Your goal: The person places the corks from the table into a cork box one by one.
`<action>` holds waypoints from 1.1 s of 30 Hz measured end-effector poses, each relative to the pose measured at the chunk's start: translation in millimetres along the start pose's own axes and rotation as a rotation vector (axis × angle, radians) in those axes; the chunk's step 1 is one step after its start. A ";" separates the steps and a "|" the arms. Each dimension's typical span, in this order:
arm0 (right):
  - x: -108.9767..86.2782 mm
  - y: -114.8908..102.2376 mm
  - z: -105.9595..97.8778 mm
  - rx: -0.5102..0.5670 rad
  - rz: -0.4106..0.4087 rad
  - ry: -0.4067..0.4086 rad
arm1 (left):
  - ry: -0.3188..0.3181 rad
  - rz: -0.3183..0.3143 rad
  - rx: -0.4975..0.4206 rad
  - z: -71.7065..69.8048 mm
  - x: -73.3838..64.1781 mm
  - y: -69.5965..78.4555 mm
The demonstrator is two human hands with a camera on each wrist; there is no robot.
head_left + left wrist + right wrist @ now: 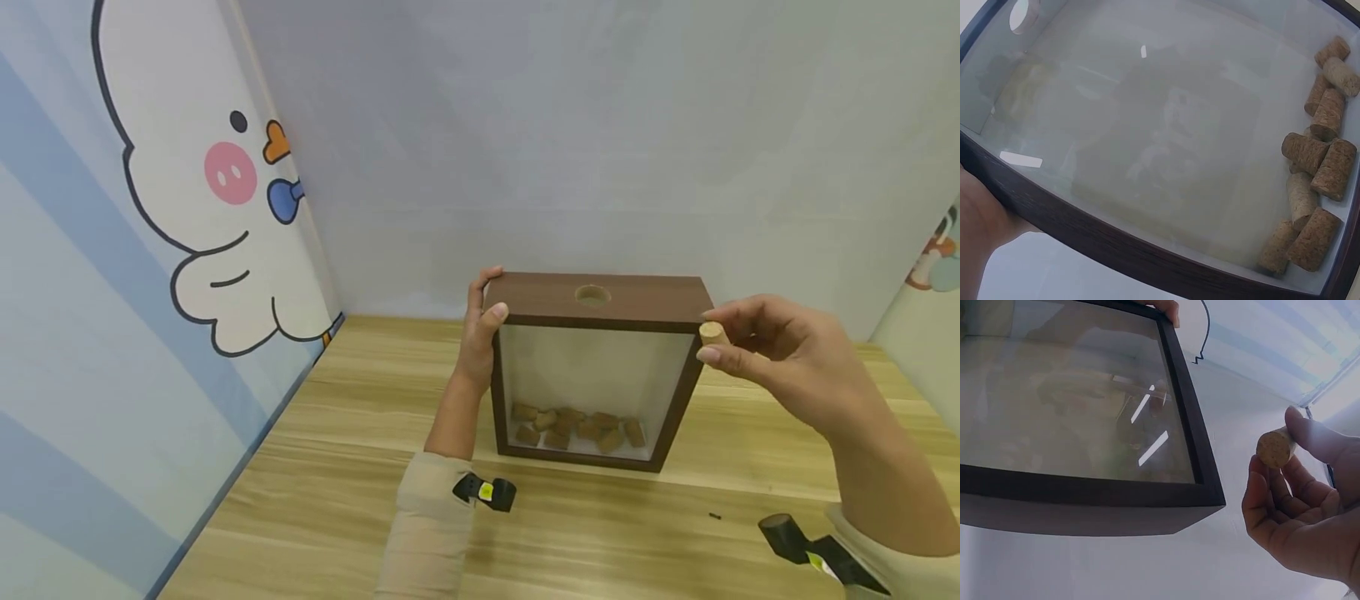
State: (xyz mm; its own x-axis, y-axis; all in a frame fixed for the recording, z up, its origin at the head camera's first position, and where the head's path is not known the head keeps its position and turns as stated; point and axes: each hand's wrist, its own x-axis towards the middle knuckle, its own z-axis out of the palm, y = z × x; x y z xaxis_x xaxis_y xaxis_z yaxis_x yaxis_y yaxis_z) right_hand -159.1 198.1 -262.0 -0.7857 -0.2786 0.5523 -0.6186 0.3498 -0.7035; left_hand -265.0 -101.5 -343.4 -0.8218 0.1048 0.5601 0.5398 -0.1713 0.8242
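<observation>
A dark brown wooden shadow box (536, 293) with a clear front stands upright on the table, a round hole (593, 295) in its top. My left hand (480, 329) grips its upper left corner, thumb on the front edge and fingers round the back. Several corks (1325, 165) lie in a loose heap along the box's bottom, seen through the pane. Beside the upper right corner, my right hand (787, 354) pinches a single cork (1274, 449) between thumb and fingertips, its round end showing in the right wrist view.
The wood-grain table (360, 467) reaches back to a pale grey wall cloth (525, 150). A cloth with a cartoon bird (187, 167) hangs at the left. On the table, right of the box, lies a small dark scrap (715, 516).
</observation>
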 end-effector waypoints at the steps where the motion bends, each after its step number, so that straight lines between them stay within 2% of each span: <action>1: 3.2 -1.7 1.2 0.024 -0.007 0.001 | 0.002 -0.001 0.005 -0.3 0.0 -0.4; 7: 25.1 -7.4 12.4 0.266 -0.046 0.017 | 0.015 0.000 0.015 -1.7 2.0 -1.4; 10: 35.4 -8.4 19.3 0.345 -0.047 0.035 | 0.014 0.005 0.007 -1.5 3.1 -0.6; 18: 59.8 -11.0 34.1 0.379 0.018 0.070 | 0.019 0.010 -0.047 -0.2 4.2 -1.9; 21: 69.3 -9.7 40.2 0.349 0.017 0.056 | 0.021 0.008 -0.048 -0.1 4.6 -3.1; 25: 80.2 -7.4 49.5 0.237 0.028 0.045 | 0.023 0.008 -0.062 0.0 4.3 -3.1; 33: 94.7 -7.0 57.8 -0.058 0.202 0.010 | 0.025 0.005 -0.119 2.7 5.8 -2.6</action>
State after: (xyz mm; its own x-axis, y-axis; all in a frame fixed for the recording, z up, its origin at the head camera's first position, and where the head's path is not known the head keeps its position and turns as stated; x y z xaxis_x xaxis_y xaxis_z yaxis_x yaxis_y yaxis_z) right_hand -229.0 117.5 -230.6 -0.8935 -0.1889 0.4074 -0.4476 0.4489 -0.7734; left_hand -270.7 -97.8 -342.0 -0.8244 0.0793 0.5604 0.5195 -0.2871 0.8048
